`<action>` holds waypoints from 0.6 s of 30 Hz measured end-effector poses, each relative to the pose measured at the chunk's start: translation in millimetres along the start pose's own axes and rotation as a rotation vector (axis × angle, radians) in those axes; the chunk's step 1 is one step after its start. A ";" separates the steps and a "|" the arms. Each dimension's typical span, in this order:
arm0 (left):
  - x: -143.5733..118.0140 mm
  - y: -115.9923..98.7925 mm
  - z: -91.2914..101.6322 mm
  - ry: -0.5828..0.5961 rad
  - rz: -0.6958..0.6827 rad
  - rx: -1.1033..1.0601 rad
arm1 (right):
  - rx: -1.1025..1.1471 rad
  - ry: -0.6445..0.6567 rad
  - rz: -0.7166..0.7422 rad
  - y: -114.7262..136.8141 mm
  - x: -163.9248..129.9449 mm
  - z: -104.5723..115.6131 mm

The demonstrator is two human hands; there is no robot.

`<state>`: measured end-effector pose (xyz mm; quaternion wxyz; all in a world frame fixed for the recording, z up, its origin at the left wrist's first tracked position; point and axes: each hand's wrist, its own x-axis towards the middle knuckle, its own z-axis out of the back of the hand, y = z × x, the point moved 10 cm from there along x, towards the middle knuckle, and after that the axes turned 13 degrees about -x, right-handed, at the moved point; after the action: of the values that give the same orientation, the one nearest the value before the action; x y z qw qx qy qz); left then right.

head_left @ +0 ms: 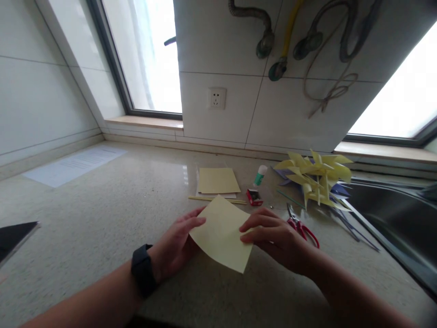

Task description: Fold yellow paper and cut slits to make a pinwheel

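Pale yellow square of paper (222, 233), thin and matte, turned cornerwise like a diamond, lifted slightly off a speckled, glossy stone counter (102, 214) near the middle of the scene. Held from both sides: left hand (177, 243), black watch (143, 271) on its wrist, fingers loosely curled with the thumb lying on the left edge of the sheet; right hand (273, 237) half closed, fingertips pressed on the right corner, pinching it against the thumb. Just beyond, farther off, a flat stack of yellow sheets (217, 181) on a clear sleeve, with a thin yellow stick (216, 199) lying across in front of it. To the right of that, a small red box (254, 197) and a glue stick (261, 175) with a green-and-white body. Red-handled scissors (302, 225) touching or just beside the right hand, partly hidden by it. Farther right, a heap of folded yellow pinwheels (317, 177) with some blue ones underneath, beside a dark metal sink (389, 214). Far left, a white printed sheet (73, 166); near left edge, a dark flat tablet (13, 239). On the tiled wall, a white socket (216, 98) and hanging hoses (273, 41).
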<state>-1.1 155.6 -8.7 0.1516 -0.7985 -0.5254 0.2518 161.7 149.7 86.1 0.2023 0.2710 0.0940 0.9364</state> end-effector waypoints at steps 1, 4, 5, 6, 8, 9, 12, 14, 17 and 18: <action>0.3 0.8 1.9 -0.009 -0.012 0.012 | 0.015 0.018 -0.025 -3.3 -0.3 1.2; 1.0 5.6 7.5 -0.015 -0.013 0.051 | 0.048 0.040 -0.095 -11.0 -1.9 6.6; 1.1 7.7 8.9 -0.008 -0.006 0.073 | 0.060 0.039 -0.113 -12.9 -2.8 7.9; 1.1 10.7 8.7 0.017 0.010 0.098 | 0.078 0.035 -0.127 -14.5 -3.8 8.6; 0.6 15.8 6.1 0.084 0.032 0.142 | 0.122 0.020 -0.150 -17.2 -6.0 8.4; 0.3 17.3 4.7 0.111 0.032 0.164 | 0.146 0.013 -0.164 -18.7 -7.0 7.4; -0.5 20.6 -1.6 0.168 0.027 0.259 | 0.173 -0.027 -0.240 -25.1 -9.2 3.7; -1.3 22.0 -9.5 0.206 0.028 0.316 | 0.140 -0.080 -0.313 -29.9 -9.6 3.6; -3.2 23.2 -20.6 0.252 0.045 0.376 | 0.064 -0.132 -0.423 -35.0 -8.7 1.8; -3.6 23.5 -21.3 0.248 0.055 0.401 | 0.036 -0.137 -0.454 -36.4 -8.1 0.5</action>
<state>27.6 143.4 -2.1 0.3635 -0.7913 -0.4202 0.2551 180.1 179.0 72.3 0.4088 0.3092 0.1554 0.8445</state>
